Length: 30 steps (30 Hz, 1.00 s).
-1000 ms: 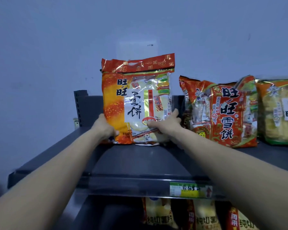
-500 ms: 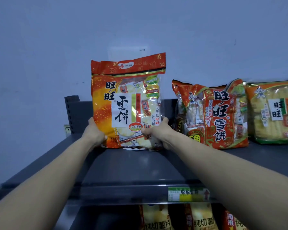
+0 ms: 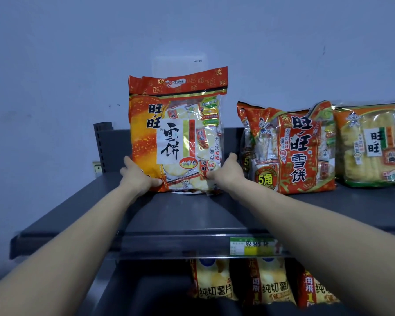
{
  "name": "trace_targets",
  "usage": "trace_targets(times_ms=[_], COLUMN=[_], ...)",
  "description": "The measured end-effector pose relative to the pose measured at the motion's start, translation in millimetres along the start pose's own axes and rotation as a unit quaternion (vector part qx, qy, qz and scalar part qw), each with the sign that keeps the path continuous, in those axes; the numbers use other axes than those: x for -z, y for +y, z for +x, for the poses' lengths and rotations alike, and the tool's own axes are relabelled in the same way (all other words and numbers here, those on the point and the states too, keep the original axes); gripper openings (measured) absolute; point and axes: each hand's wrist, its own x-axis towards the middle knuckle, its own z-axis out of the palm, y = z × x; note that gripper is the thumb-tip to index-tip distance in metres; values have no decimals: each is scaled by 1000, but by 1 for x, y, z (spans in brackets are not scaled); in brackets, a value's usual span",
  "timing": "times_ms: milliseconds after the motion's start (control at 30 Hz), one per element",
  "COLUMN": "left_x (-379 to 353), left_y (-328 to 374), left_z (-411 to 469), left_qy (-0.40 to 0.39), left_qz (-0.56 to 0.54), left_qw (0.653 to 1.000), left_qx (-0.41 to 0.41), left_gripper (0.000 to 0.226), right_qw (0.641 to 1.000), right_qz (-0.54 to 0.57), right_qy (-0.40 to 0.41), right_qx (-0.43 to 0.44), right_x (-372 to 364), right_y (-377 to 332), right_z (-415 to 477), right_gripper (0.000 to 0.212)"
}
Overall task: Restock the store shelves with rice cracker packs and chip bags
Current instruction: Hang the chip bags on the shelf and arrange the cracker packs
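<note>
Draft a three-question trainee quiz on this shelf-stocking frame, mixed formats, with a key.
1. True or false: the orange rice cracker pack stands upright on the top shelf, held at its bottom corners by the left hand and the right hand.
2. How many other packs stand to its right on that shelf?
A. none B. two C. four
3. Fill in: the bags on the lower shelf, below the price tag, are ____ bags.

Key: 1 true; 2 B, the red pack and the yellow pack; 3 chip.
</note>
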Motion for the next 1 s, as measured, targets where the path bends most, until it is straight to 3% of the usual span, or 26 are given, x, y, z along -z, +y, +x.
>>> trace_targets(times_ms=[100, 200, 333, 433, 533, 633, 767, 1000], left_x=[-5, -21, -61, -92, -121, -145, -162, -169], left_y=[11, 29, 61, 85, 103, 116, 121, 116], left_z=[-20, -45, -82, -104, -118, -119, -101, -74], left_qy=[75, 122, -21, -116, -155, -173, -130, -103], left_qz=[52, 70, 4, -6, 2, 18, 33, 37], left_qw=[995, 980, 968, 956, 950, 955, 965, 972], left_qx=[-38, -141, -250, -271, -270, -242, -224, -210], left_gripper=[99, 76, 61, 69, 73, 75, 59, 52], right_qw=[997, 982, 944, 938, 966, 982, 993, 986], right_qz=[-43, -93, -122, -131, -92, -77, -4, -93], right_qy=[14, 60, 214, 297, 243, 156, 96, 121], right_qx=[62, 155, 218, 124, -11, -67, -72, -74], right_x=[9, 28, 67, 108, 147, 173, 179, 164], right_y=[1, 6, 26, 49, 73, 96, 106, 109], right_z=[-16, -37, -51, -40, -24, -7, 10, 25], right_gripper=[56, 36, 30, 48, 85, 109, 115, 103])
